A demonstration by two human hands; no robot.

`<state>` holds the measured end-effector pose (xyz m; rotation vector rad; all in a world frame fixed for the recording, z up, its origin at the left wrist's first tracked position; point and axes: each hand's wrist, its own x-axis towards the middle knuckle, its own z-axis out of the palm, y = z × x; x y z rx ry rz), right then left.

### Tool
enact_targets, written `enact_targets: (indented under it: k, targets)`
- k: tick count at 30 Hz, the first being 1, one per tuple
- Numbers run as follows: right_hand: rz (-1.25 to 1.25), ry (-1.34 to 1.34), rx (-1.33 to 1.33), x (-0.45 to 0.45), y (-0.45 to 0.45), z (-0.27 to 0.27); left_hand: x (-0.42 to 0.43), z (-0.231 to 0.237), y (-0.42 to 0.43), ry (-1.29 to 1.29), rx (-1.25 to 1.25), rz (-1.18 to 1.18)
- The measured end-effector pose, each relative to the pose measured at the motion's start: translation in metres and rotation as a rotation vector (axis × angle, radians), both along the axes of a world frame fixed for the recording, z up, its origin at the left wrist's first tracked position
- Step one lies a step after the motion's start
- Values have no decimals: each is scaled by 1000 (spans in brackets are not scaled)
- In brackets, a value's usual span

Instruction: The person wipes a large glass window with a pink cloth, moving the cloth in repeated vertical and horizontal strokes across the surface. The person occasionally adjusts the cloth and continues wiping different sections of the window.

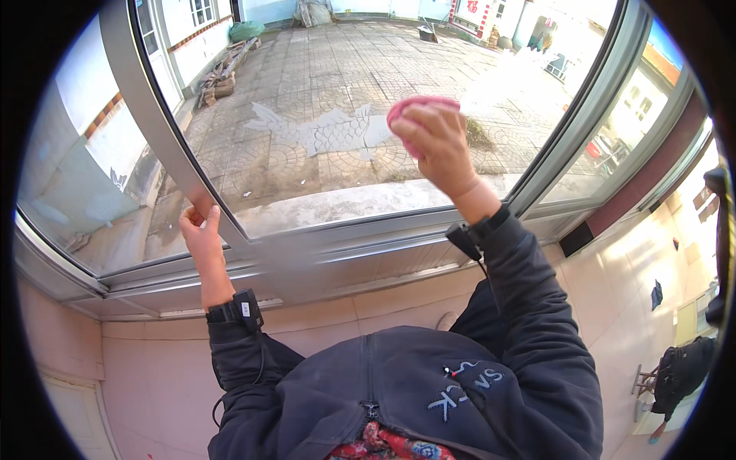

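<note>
My right hand (440, 138) presses a folded pink cloth (417, 112) against the large glass pane (322, 167) in front of me. On the glass, left of the cloth, shows a pale fish-shaped decal (339, 131) with scales and a tail. My left hand (201, 230) grips the upright edge of the metal window frame (167, 149) near its lower corner, with the thumb towards me and the fingers partly hidden behind the frame. Both wrists bear dark straps with small black devices.
Beyond the glass lies a paved courtyard (345, 63) with a pile of split wood (221, 80) along the left wall. A metal sill (345, 247) runs below the panes. A person in dark clothing (684, 368) is at the far right indoors, near a stool.
</note>
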<state>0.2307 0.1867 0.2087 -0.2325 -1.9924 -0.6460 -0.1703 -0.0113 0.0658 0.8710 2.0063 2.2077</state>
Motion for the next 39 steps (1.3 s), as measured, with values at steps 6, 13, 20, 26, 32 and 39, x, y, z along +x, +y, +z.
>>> enact_targets:
  k: [6,13,20,26,32,39]
  targets:
    - [-39,-112,-240,47,1,-127,-2,-2,1,2,11,-2]
    - [86,-126,-1194,107,-5,-182,-3,-1,3,8,-2,18]
    - [-13,151,-329,106,9,60,-2,2,4,-18,-6,12]
    - [7,233,-38,40,25,69,-6,-3,5,-8,12,20]
    - [32,99,-216,49,11,-81,-14,-6,4,-5,-5,-3]
    - [-26,-440,-982,102,2,-151,50,16,-6,745,-254,404]
